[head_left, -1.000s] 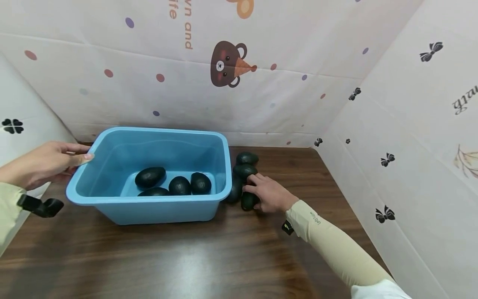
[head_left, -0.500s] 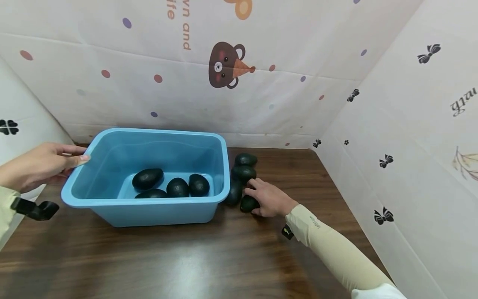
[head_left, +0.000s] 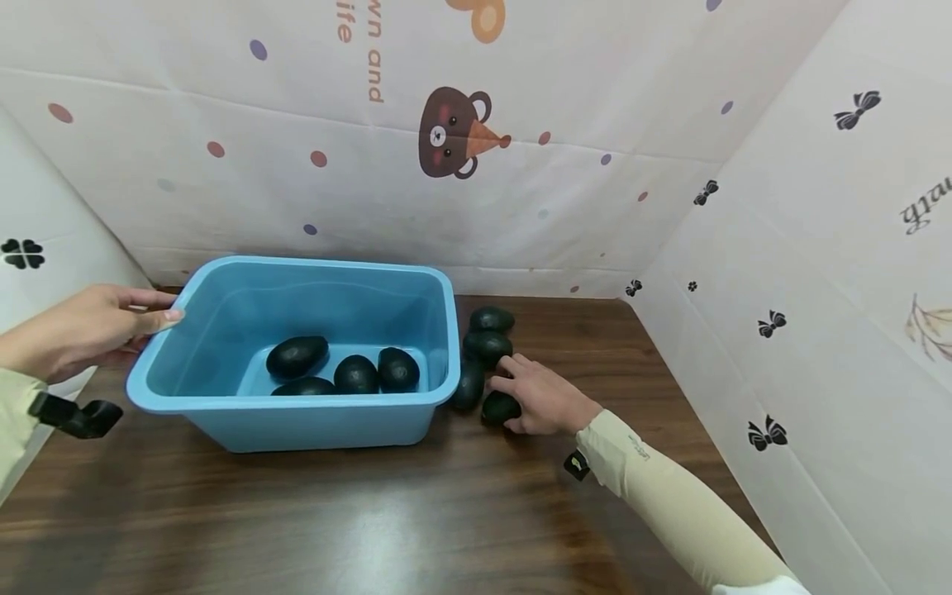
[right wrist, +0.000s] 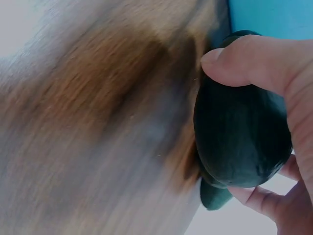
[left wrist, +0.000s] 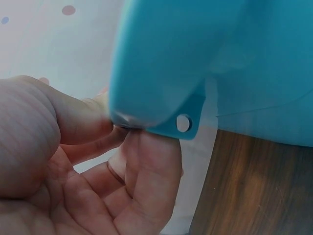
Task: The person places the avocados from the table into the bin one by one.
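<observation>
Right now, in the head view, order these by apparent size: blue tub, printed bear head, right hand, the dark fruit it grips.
1. Blue tub
2. Right hand and printed bear head: too alike to rank
3. Dark fruit, partly hidden by the hand

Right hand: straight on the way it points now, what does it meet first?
Probably the neighbouring avocado beside the blue bin, just past the held avocado in the right hand. Exact gap is unclear from the head view.
</observation>
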### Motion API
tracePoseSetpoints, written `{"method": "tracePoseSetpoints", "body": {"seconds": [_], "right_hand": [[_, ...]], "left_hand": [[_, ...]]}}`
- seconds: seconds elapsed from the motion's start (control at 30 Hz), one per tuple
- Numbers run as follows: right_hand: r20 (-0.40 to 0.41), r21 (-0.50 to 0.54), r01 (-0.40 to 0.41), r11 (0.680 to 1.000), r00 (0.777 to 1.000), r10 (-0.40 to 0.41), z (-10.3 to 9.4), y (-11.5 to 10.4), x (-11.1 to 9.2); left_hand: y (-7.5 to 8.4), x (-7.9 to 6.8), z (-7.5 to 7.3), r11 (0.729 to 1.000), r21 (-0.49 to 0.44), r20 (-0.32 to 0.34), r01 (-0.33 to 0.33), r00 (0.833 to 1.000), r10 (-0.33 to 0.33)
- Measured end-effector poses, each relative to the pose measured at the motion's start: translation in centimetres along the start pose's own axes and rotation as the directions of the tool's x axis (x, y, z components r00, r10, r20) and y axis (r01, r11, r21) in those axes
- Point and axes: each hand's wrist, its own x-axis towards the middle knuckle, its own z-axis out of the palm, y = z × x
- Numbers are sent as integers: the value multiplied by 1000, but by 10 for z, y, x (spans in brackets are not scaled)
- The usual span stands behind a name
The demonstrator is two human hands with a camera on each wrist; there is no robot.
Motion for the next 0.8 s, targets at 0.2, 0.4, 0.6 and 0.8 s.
{"method": "tracePoseSetpoints", "body": {"seconds": [0.2, 0.4, 0.6, 0.8], "right_hand": [[-7, 17, 5, 1000, 1000, -5, -12, -7, -3], [-35, 27, 16, 1000, 999, -15, -27, -11, -5], [-72, 47, 29, 998, 997, -26, -41, -17, -10], [-84, 63, 36, 997, 996, -31, -57, -24, -14]], "left_hand": [[0, -1, 0, 1000, -8, 8, 5, 1000, -5], [0, 0, -1, 1000, -1, -5, 0, 1000, 0], [-1, 1, -2, 1000, 1, 4, -4, 1000, 4], [-1, 1, -1, 1000, -4, -1, -3, 1000, 3]]}}
